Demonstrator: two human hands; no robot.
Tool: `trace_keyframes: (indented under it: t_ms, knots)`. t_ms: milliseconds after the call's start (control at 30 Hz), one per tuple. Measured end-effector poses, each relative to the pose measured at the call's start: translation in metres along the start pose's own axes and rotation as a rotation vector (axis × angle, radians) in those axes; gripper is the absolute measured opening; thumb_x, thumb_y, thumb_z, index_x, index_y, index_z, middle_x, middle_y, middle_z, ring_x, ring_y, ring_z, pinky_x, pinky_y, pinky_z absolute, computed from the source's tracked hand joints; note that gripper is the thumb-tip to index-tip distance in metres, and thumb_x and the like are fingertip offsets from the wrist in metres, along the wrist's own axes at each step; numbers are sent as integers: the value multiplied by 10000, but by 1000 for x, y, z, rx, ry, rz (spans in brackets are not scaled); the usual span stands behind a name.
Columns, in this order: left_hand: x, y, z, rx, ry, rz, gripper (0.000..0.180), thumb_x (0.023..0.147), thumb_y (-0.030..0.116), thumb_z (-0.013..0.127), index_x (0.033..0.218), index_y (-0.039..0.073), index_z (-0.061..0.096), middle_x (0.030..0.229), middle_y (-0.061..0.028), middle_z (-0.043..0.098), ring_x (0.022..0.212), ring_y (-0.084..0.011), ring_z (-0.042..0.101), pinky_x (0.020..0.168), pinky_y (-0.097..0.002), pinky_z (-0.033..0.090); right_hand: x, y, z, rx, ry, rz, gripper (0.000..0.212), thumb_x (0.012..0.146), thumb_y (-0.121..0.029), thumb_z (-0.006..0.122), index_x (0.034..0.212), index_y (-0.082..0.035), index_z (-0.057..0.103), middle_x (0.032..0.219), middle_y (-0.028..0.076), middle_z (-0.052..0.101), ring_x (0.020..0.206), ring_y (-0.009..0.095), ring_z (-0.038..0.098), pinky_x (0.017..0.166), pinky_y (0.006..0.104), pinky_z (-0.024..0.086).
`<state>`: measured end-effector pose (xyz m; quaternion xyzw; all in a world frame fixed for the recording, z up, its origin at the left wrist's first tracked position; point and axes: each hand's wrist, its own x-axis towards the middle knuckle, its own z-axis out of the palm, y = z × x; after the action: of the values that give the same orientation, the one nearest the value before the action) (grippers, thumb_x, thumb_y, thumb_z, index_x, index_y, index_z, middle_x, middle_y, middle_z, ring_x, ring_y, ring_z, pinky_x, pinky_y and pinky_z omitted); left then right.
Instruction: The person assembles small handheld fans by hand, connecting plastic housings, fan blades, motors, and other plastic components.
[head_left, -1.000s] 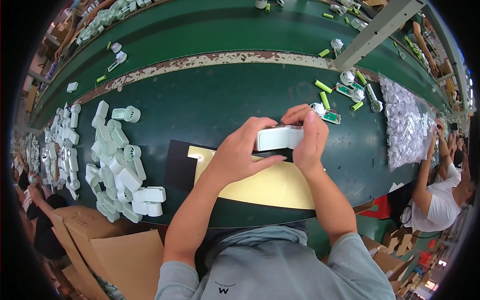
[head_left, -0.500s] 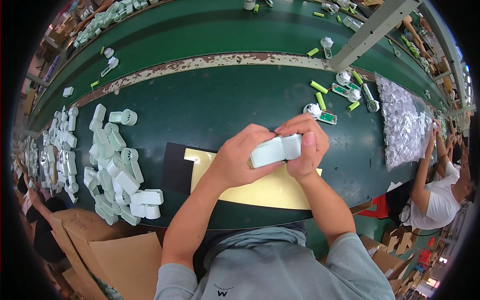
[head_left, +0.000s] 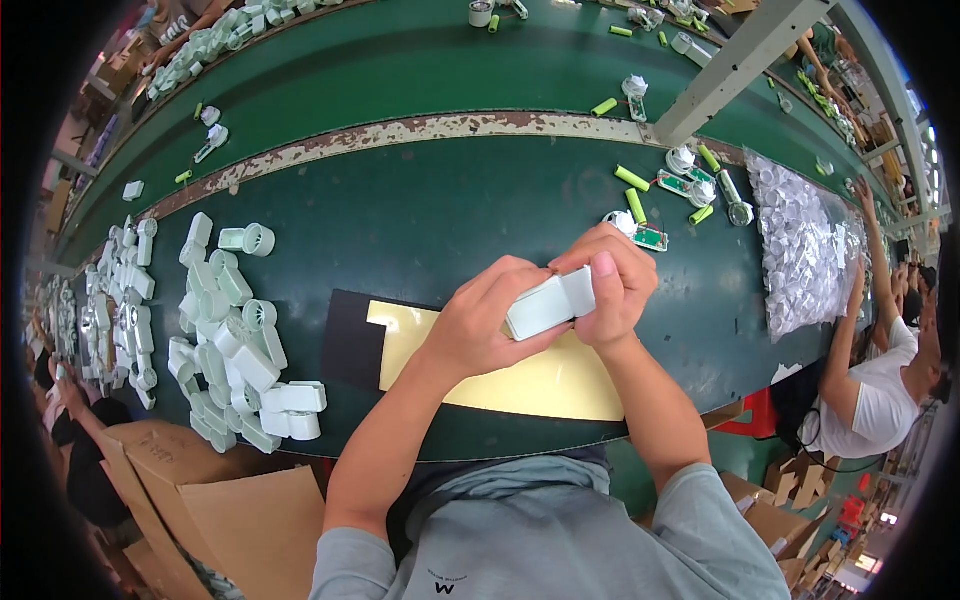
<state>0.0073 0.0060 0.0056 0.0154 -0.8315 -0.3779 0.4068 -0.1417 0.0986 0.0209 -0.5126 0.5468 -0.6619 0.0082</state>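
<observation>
Pale-green casing [head_left: 541,306] sits pinched between my left hand [head_left: 474,315] and right hand [head_left: 622,288] above the yellow sheet [head_left: 535,386], apparently being pressed together, so the next move calls for steady, even pressure.

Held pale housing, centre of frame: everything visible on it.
The pale green housing looks like smooth, slightly glossy plastic. A longer, boxy section with rounded corners meets a shorter section at a visible crease. It is held aslant, the boxy end lower and to the left, the shorter end higher and to the right. The left hand grips the boxy end; the right hand grips the shorter one, its thumb on it. In view it overlaps the yellow sheet. Fingers hide its far side.
</observation>
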Motion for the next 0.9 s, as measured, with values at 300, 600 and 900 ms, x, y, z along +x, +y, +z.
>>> trace_keyframes:
  t_ms: [300, 600, 900]
  knots:
    - [-5, -17, -19, -1151, -124, -851, 361, 975, 84, 713, 1310, -23, 633, 1046, -78, 669, 757, -106, 643, 629, -255, 538, -10, 6, 12, 113, -19, -18, 132, 965, -96, 598, 1006, 26, 629, 1110, 205, 630, 985, 272, 658, 839, 361, 532]
    - [-2, -8, -10, -666, -29, -476, 382, 993, 123, 703, 1340, -20, 634, 1220, -76, 575, 1050, -124, 609, 837, -255, 520, -6, 0, 5, 48, -52, 373, 308, 1075, -206, 473, 1035, 31, 666, 894, 100, 664, 822, 177, 627, 719, 307, 486]
    - [1, -7, -23, -815, -195, -761, 474, 1019, 178, 686, 1422, -34, 550, 1123, -55, 665, 950, -81, 618, 804, -257, 521, -3, 7, 6, -39, -65, 190, 260, 1057, -166, 503, 1018, 34, 664, 964, 134, 680, 850, 222, 646, 752, 314, 501]
